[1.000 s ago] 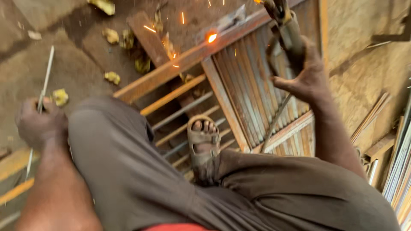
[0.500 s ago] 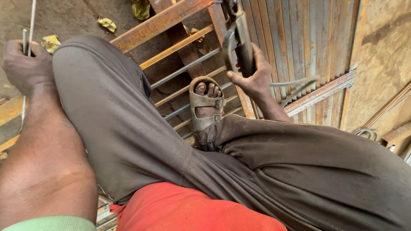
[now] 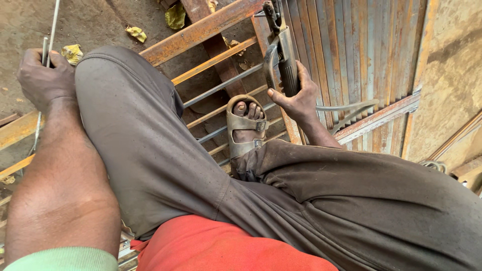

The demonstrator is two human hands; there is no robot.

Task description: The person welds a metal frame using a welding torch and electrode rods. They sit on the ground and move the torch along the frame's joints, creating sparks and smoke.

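At the upper left of the frame, the left hand (image 3: 44,75) is closed in a fist around thin metal rods (image 3: 51,27) that run up past the top edge. Right of centre near the top, the right hand (image 3: 297,98) has its fingers wrapped tight around the dark handle of a welding electrode holder (image 3: 281,50), which points up the frame over a rusty metal gate frame (image 3: 201,31) with corrugated sheet. A sandalled foot (image 3: 245,125) rests on the frame's bars just left of that hand.
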